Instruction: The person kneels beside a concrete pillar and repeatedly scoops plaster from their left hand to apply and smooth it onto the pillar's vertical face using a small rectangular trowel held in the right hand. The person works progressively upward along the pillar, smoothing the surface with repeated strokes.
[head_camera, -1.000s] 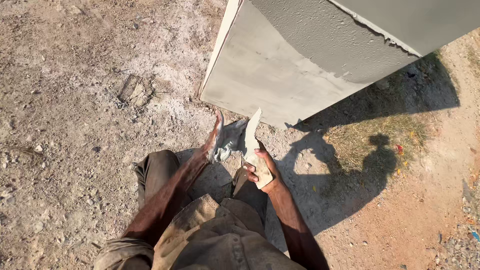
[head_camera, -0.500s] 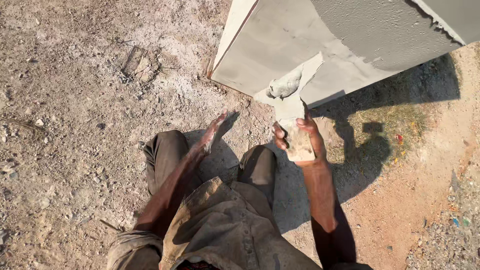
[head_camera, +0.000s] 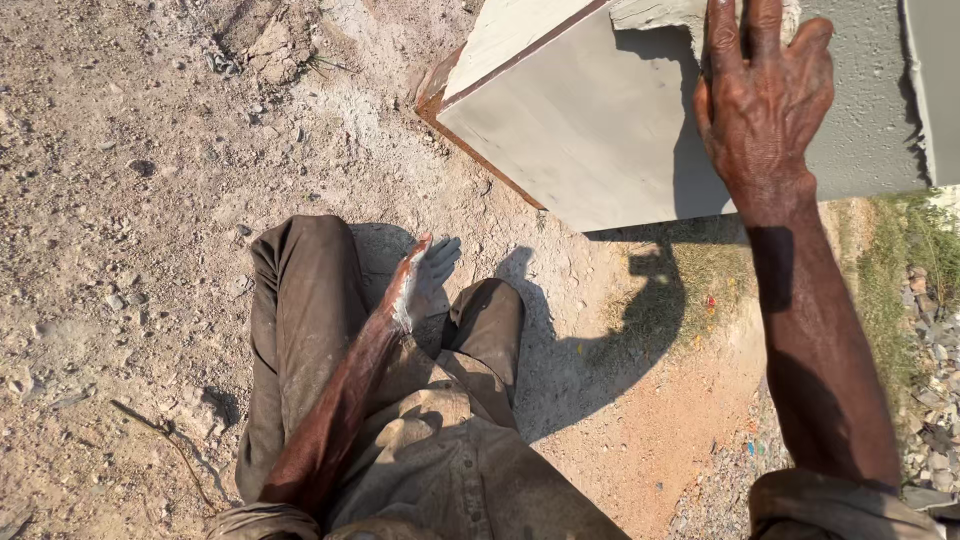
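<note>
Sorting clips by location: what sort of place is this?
Probably an outdoor building site. The right hand presses on a freshly plastered grey wall, above bare stony ground; the left hand, smeared with pale plaster, hangs by dusty trousers.

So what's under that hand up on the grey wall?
Under the right hand a pale tool edge with wet plaster peeks out against the grey wall. The rest is covered.

The right hand (head_camera: 765, 95) is raised to the upper right of the frame, back toward the camera, fingers together and pointing up, its forearm running down to the lower right corner. The left hand (head_camera: 425, 275) hangs low at the centre, open and empty, fingers loosely spread and dusted pale, its arm stretched straight from the lower left.
</note>
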